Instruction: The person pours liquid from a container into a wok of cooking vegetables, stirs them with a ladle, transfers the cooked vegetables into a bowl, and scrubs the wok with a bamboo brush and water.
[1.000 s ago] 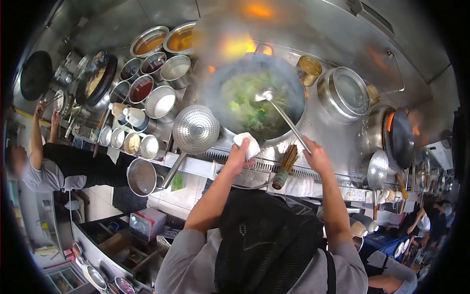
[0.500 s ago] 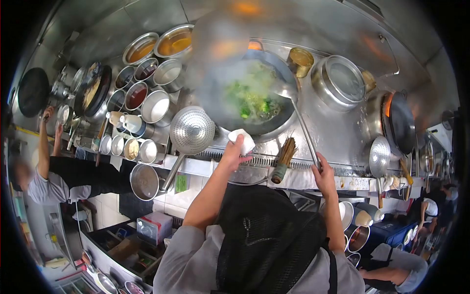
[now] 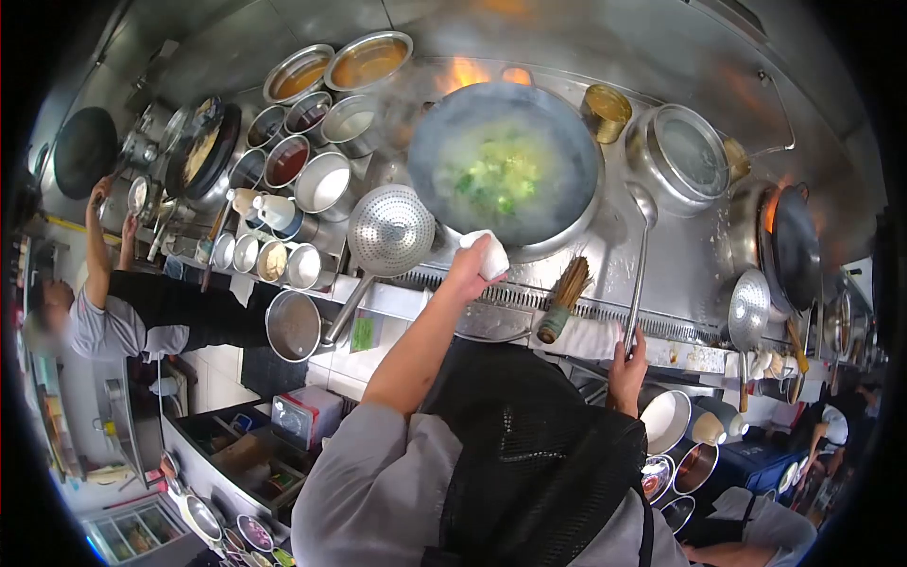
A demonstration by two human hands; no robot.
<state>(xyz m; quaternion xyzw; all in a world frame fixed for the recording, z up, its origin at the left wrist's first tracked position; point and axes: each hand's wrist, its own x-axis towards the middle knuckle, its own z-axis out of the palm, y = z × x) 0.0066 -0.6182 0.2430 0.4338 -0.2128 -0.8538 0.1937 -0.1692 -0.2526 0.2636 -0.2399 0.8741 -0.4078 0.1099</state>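
Greens (image 3: 498,170) steam in a large dark wok (image 3: 567,180) on the burner. My left hand (image 3: 472,268) is closed on a white cloth (image 3: 488,253) at the wok's near rim. To the right, my right hand (image 3: 627,367) grips the handle end of a long steel ladle (image 3: 643,248). The ladle's bowl is out of the wok, over the steel stove top. Between my hands a bamboo brush (image 3: 565,300) leans at the front edge. A perforated strainer (image 3: 391,231) lies left of the wok.
Sauce pots (image 3: 286,161) and oil bowls (image 3: 369,61) stand at the back left. Flames (image 3: 463,74) rise behind the wok. A lidded pot (image 3: 682,151) and a tin can (image 3: 607,109) are at the right. A co-worker (image 3: 113,312) works at the far left; people sit or stand at the lower right.
The ladle has come out of the wok to the right, and my right hand has drawn back toward the front edge. My left hand still holds the cloth at the rim. The steam is thinner.
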